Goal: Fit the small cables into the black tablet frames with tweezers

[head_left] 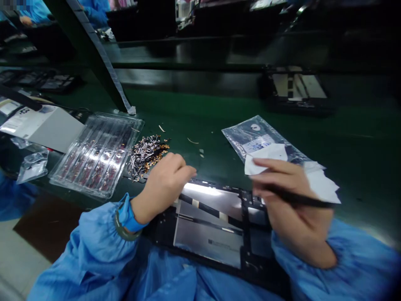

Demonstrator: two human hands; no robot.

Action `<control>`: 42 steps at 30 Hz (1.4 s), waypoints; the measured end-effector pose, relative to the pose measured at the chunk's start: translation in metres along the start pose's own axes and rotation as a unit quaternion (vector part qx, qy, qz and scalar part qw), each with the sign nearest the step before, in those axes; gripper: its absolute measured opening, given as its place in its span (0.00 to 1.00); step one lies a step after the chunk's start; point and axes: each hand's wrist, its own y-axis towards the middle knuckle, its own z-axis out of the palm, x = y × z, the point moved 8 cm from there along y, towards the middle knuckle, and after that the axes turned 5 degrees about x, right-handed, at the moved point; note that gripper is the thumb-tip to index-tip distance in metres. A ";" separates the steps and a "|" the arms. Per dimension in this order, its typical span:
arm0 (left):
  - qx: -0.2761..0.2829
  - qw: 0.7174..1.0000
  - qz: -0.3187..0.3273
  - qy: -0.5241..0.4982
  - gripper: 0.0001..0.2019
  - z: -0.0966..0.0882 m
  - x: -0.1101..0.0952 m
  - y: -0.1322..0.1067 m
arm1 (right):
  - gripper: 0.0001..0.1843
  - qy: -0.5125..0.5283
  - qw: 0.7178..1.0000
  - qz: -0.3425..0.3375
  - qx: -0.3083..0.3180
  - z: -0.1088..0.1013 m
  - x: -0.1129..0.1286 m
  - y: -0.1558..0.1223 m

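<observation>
An open tablet-like device [208, 246], with a silver battery panel and dark ribbon cables, lies in front of me at the bench edge. My left hand [166, 186] is closed over its upper left corner. The fingers curl under, so whatever they pinch is hidden. Over the device's right side, my right hand [288, 196] grips a slim black tool [303, 198], blurred by motion. Just left of my left hand is a heap of small cables with gold-coloured ends [145, 156].
Left of the cables lie clear plastic trays of small parts [94, 156] beside a white box [46, 125]. A clear bag [253, 129] and white paper pieces [319, 182] lie near my right hand. Another device [297, 88] sits further back. A slanted post [100, 54] rises at left.
</observation>
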 end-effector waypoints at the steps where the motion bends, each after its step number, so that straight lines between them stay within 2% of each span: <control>1: 0.010 0.999 0.034 0.007 0.08 0.001 -0.012 0.001 | 0.15 -0.048 0.997 -0.036 0.052 0.009 0.010 0.000; 3: 0.018 0.995 0.097 0.028 0.11 0.002 -0.033 0.002 | 0.19 -0.102 0.982 -0.087 0.136 0.030 0.021 -0.004; 6: -0.010 0.985 0.162 0.063 0.12 0.000 -0.051 -0.001 | 0.21 -0.120 0.972 -0.065 0.191 0.053 0.015 -0.011; 8: -0.036 0.979 0.186 0.074 0.10 -0.002 -0.056 -0.005 | 0.20 -0.094 0.975 -0.023 0.200 0.058 0.007 -0.012; 12: -0.074 0.975 0.206 0.051 0.06 -0.006 -0.058 -0.011 | 0.12 0.013 0.982 0.067 0.177 0.054 -0.002 -0.008; 14: -0.085 0.977 0.189 0.043 0.06 -0.008 -0.055 -0.012 | 0.09 0.066 0.970 0.143 0.183 0.054 -0.010 -0.007; 16: -0.086 0.979 0.175 0.052 0.06 -0.008 -0.052 -0.012 | 0.10 0.103 0.946 0.219 0.216 0.059 -0.017 -0.010; 18: -0.089 0.977 0.180 0.065 0.04 -0.010 -0.051 -0.014 | 0.12 0.104 0.935 0.249 0.232 0.057 -0.021 -0.012; 21: -0.102 0.981 0.164 0.030 0.13 -0.014 -0.041 -0.016 | 0.10 0.007 0.972 0.169 0.165 0.034 -0.017 -0.007; 22: -0.085 0.987 0.138 -0.002 0.16 -0.012 -0.033 -0.015 | 0.09 -0.044 0.982 0.125 0.134 0.025 -0.014 -0.007; 24: -0.010 0.994 0.073 -0.079 0.15 0.003 -0.015 -0.012 | 0.09 -0.140 0.985 0.040 0.097 0.014 -0.008 -0.012; 27: 0.116 0.981 0.033 -0.152 0.11 0.033 -0.005 -0.013 | 0.15 -0.221 0.965 -0.072 0.122 0.017 -0.006 -0.027; 30: 0.175 0.969 0.053 -0.169 0.10 0.051 -0.009 -0.016 | 0.20 -0.250 0.937 -0.150 0.191 0.029 -0.006 -0.042; 34: 0.173 0.969 0.069 -0.163 0.08 0.055 -0.012 -0.017 | 0.18 -0.265 0.918 -0.187 0.227 0.033 -0.003 -0.044; 42: 0.179 0.969 0.106 -0.130 0.07 0.053 -0.018 -0.016 | 0.15 -0.278 0.920 -0.157 0.229 0.033 -0.012 -0.041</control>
